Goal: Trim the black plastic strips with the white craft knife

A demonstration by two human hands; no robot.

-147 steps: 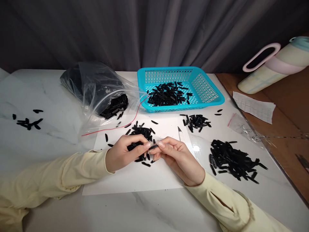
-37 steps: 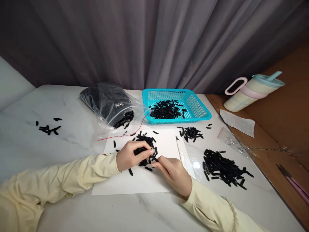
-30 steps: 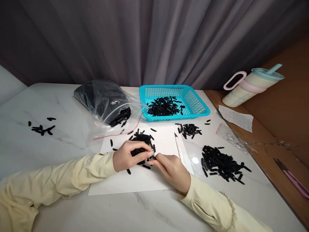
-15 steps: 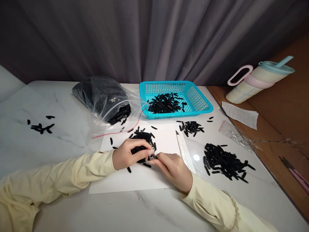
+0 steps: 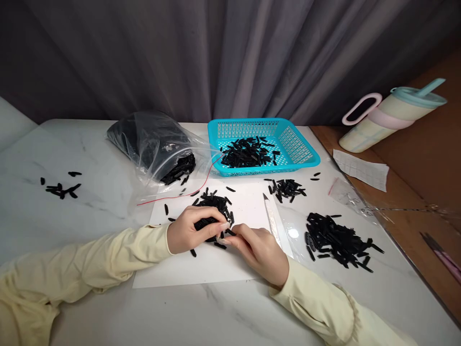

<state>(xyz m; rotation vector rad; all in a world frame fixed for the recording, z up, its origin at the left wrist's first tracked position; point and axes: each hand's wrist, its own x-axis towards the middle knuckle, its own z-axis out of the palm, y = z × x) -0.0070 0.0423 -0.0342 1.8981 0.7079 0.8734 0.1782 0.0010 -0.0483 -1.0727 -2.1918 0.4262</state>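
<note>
My left hand (image 5: pixel 194 231) is closed in a pinch over a heap of small black elongated pieces (image 5: pixel 215 202). What lies between its thumb and fingertip is too small to make out. Close by on the right, my right hand (image 5: pixel 262 252) pinches with thumb and index finger, a small black piece (image 5: pixel 230 232) showing at the fingertips. Both sets of fingertips nearly meet at the heap's right edge. Underneath, a white sheet of paper (image 5: pixel 180 274) lies on the marbled table.
A clear zip bag (image 5: pixel 144 139) of black pieces with a red strip lies behind left. Beside it stands a blue basket (image 5: pixel 300 163) holding more. Other black piles (image 5: pixel 334 240) lie right. A white pen-like tool (image 5: pixel 272 221), tumbler (image 5: pixel 382 120) and pink-handled tool (image 5: pixel 444 262) are further right.
My right hand has shifted very slightly, its fingertips moving a little at the black piece. The left hand stays almost still. The view has turned slightly.
</note>
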